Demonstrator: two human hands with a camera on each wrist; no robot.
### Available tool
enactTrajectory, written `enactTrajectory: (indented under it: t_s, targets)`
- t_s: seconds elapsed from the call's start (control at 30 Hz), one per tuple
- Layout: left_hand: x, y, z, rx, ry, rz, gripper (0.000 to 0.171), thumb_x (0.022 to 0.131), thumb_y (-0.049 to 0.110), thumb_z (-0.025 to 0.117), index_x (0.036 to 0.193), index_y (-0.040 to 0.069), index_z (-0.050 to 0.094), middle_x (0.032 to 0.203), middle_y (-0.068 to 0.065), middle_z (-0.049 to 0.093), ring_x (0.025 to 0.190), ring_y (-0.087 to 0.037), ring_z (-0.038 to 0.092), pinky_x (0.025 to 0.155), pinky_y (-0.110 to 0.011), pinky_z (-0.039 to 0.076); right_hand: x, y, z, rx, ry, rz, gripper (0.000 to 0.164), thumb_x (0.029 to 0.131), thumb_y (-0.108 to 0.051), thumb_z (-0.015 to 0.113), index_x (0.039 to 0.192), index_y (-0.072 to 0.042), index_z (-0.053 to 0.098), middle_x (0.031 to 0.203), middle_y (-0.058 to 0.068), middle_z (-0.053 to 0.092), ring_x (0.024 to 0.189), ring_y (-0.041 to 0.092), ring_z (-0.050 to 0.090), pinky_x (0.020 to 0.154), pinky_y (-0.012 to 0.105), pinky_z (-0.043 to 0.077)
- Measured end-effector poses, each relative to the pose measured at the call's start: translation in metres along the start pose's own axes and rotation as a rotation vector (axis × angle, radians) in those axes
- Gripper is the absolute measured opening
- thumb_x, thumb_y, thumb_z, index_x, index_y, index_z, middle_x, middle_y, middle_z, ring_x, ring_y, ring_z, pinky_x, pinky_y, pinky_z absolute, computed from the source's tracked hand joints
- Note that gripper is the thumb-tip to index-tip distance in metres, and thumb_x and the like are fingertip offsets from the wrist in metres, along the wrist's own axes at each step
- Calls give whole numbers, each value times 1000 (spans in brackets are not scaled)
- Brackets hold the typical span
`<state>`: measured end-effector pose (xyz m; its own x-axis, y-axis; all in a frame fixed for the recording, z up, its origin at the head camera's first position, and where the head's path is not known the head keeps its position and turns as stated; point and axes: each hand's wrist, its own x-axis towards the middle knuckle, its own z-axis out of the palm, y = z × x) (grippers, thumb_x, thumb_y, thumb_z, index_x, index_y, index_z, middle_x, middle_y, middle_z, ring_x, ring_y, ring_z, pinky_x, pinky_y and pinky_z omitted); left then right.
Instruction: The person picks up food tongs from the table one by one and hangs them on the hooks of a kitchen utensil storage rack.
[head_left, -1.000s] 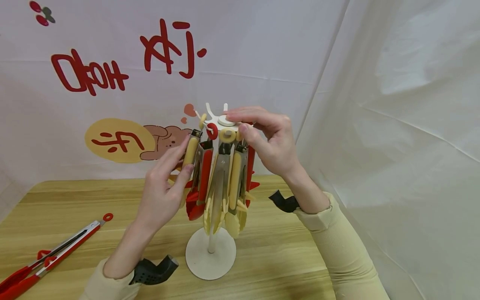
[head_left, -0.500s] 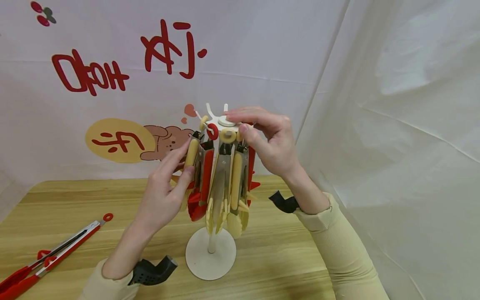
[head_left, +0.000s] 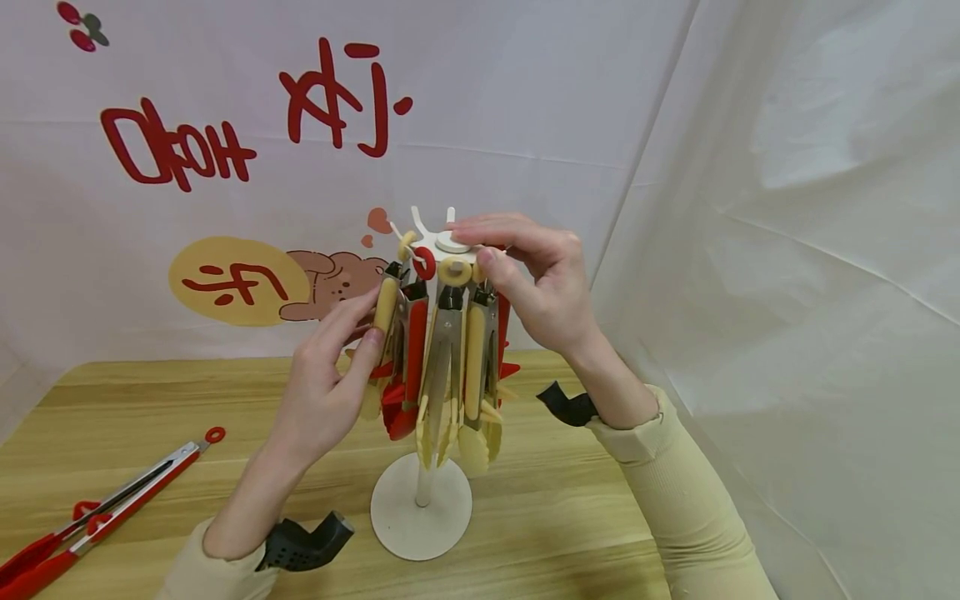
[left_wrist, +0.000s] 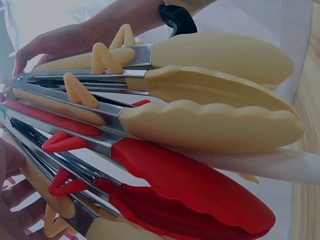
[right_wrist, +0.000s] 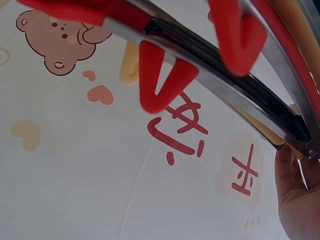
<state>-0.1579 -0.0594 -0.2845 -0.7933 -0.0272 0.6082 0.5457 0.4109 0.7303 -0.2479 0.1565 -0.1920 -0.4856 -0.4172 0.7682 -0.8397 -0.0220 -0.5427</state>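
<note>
A white rotating-style rack with hooked arms carries several red and cream-yellow tongs; its round hub is at the top and its disc base stands on the table. My left hand holds a pair of yellow tongs at the rack's left side, thumb in front and fingers behind. Their ring hangs at a left hook. Over the hub, my right hand grips the rack's top, thumb at its front edge beside a yellow ring. Red tongs and yellow tongs hang close together in the left wrist view.
Loose red tongs lie on the wooden table at the left. A white curtain with red lettering and a bear covers the back. Two rear hooks rise bare behind the hub.
The yellow tongs in my left hand have dropped slightly and shifted a little right. The tongs beside them have swung slightly right. My right hand stays in place.
</note>
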Motion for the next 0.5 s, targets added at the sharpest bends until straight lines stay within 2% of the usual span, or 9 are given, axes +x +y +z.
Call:
enactTrajectory:
  t_s: [0.2,0.5]
  targets:
    - [1,-1,1,5,24,11,47,104,-2,56,150,7,57,137,-17,67,119,-30,67,102,-2,46,0,1,0,1,3,-4,30,93,-8,56,107,10,76,113,35,74,111,18,73,76,23,54]
    - [3,-2,2,17,44,14,46,103,-3,60,148,7,59,135,-15,69,119,-28,66,105,-3,44,1,1,1,-4,2,0,31,94,-9,56,107,12,75,113,34,74,111,15,72,79,24,56]
